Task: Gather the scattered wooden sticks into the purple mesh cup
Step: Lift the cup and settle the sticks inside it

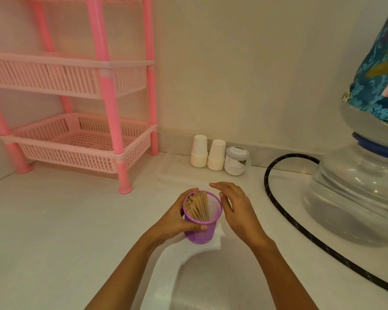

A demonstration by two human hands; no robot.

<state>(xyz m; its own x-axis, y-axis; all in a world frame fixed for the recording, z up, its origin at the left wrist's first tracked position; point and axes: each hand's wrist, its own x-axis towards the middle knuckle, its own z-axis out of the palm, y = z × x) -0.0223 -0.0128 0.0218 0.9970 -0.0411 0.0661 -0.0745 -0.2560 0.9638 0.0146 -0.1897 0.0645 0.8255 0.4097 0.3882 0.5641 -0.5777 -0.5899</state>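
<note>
White counter (54, 231); wooden sticks (197, 206) upright in purple mesh cup (202, 236).

White counter corner, warm dim light

Cream wall (244, 74) behind; pink plastic tiered rack (81, 139) at left w/ slatted basket shelves, legs on the white countertop (54, 231). 2 stacks of white paper cups (207, 154) + small "Cardamom Extract" jar (236, 161) along backsplash. Black hose (289, 220) curves past clear water jug (356, 193) at right, floral cloth (376, 74) over it

Two hands (175, 218) (238, 209), one purple cup (202, 220), two stacks of white paper cups (199, 151) (216, 154), one jar (236, 160), one pink rack (76, 108), one black hose (300, 231).
</note>
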